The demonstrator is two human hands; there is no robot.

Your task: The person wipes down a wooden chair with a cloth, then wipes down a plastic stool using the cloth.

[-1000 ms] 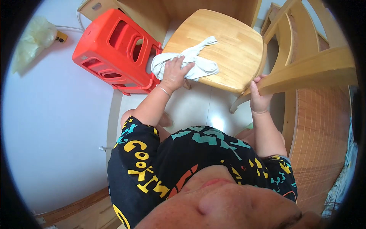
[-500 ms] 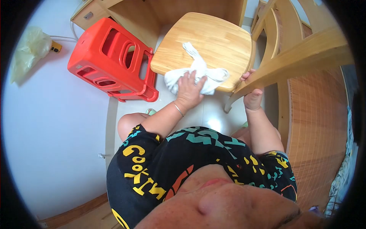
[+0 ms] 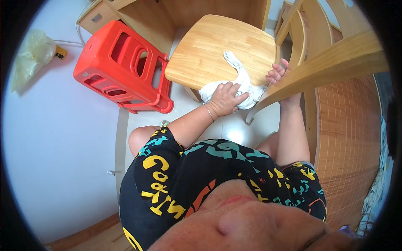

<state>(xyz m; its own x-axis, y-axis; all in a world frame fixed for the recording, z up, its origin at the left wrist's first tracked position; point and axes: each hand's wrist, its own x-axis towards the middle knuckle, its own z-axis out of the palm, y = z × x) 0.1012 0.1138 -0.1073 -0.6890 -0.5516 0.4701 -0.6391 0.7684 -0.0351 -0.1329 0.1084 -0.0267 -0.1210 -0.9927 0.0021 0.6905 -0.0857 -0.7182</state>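
Note:
My left hand [image 3: 226, 98] is closed over a bunched white cloth [image 3: 245, 79] at the near edge of the wooden chair seat [image 3: 217, 46]. One end of the cloth lies up across the seat, and its right side reaches the corner beside the chair's back. My right hand [image 3: 277, 72] shows past the curved wooden backrest rail [image 3: 326, 62], near the seat's right corner. Its fingers are apart and slightly curled, with nothing seen in them. The rail hides part of this hand and wrist.
Red plastic stools [image 3: 121, 67] stand left of the chair. Behind the seat is a wooden desk [image 3: 146, 21]. A pale plastic bag [image 3: 31, 58] and a yellow item [image 3: 60, 52] are at the far left. A wooden panel [image 3: 347, 146] is on the right.
My left hand has moved the cloth rightward along the seat's near edge to the right corner. My right hand has let go of the backrest, and its fingers have opened. The view has shifted slightly.

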